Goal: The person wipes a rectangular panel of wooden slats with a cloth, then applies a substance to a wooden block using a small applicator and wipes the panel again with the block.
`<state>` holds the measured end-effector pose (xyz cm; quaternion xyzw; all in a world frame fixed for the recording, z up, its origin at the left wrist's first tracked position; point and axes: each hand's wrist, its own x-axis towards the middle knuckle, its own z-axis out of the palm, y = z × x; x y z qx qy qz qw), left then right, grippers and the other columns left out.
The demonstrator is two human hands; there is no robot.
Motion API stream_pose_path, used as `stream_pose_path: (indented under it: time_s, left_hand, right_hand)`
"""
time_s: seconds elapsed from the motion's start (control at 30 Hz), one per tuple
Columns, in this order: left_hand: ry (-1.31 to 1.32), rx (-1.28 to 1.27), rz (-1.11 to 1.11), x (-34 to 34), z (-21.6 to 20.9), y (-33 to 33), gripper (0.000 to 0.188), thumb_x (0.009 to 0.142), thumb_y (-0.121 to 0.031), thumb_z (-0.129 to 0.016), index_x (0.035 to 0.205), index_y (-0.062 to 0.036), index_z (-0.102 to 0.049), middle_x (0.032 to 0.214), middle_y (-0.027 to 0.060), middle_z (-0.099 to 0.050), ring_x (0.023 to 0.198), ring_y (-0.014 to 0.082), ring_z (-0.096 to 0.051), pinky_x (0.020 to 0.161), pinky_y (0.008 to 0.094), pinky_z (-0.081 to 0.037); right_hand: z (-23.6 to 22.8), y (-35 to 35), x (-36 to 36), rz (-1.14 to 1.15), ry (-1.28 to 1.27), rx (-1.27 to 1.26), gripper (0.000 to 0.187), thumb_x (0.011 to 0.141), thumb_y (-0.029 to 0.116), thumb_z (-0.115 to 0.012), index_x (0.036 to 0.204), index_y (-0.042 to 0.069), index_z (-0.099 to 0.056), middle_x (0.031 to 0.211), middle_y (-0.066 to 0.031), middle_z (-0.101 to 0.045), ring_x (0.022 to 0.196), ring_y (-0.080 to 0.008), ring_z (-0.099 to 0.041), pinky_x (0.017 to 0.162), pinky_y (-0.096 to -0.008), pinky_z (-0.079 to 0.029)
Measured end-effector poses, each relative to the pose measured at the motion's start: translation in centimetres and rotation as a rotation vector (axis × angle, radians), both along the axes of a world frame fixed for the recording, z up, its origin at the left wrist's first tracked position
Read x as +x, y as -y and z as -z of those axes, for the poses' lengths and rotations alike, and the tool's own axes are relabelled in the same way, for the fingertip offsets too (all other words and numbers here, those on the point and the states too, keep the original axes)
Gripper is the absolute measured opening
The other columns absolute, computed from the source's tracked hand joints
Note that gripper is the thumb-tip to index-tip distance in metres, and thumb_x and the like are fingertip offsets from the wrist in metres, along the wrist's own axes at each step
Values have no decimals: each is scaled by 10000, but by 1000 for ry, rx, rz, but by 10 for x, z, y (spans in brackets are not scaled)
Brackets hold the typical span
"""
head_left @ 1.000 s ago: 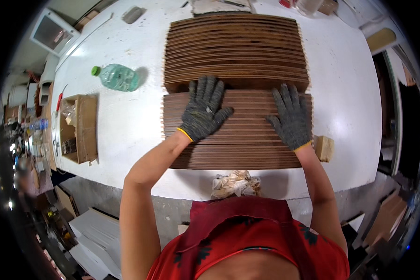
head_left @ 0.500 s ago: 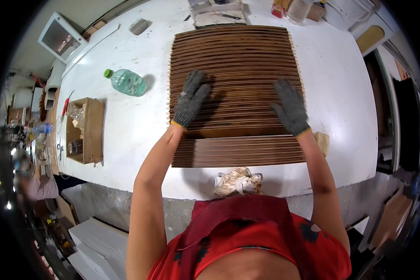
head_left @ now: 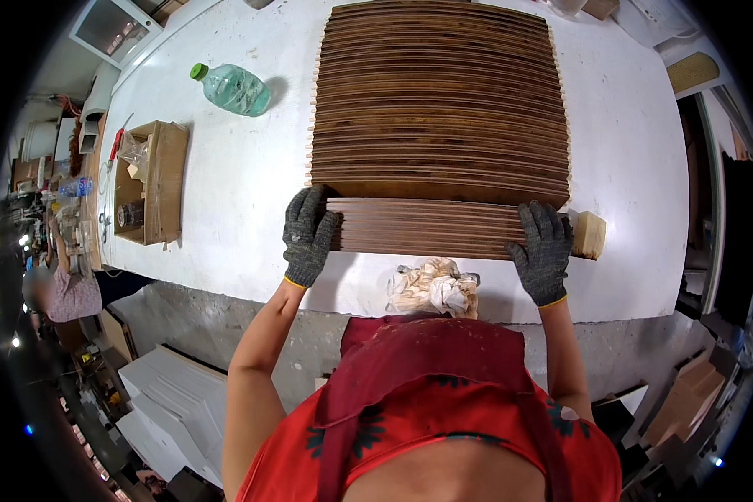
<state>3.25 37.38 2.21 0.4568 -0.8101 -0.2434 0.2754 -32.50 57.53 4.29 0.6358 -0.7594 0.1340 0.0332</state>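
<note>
slats [head_left: 427, 227], brown ribbed wood, ends hidden under grey knit gloves; left hand [head_left: 308, 237] and right hand [head_left: 544, 249] curled gripping edges; rag [head_left: 431, 287] crumpled.

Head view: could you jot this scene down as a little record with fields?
Left hand: gloved, gripping the left end of the near slat bundle
Right hand: gloved, gripping the bundle's right end
Slat stack: brown ribbed panel, just beyond the bundle
Table: white
Bottle: green, lying on its side, far left
Box: open cardboard, left edge
Rag: crumpled, at the near edge
Block: pale, beside the right hand
</note>
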Motion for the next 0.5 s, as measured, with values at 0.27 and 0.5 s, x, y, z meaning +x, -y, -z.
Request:
stream_pose_path:
  time_s: [0.27,0.5]
  left_hand:
    - [40,-23,-47,-2,1,-6,410,852,-105,-647,1253,-62,-574,1211,167,-543,1085,297,-549,921,379,-474]
    - [105,-46,-75,5,6,-20,526,825,-144,-687,1310,-38,-512,1198,186,-544,1006,296,-568,889,390,-482]
  right_hand:
    - [-5,10,-2,43,32,14,659,712,359,-727,1297,131,-525,1193,-95,-553,1119,-315,-481,994,-510,-325]
    - [3,-5,3,69,-23,55,643,765,401,-670,1339,165,-501,1233,-91,-524,1162,-317,-450,1023,-526,-298]
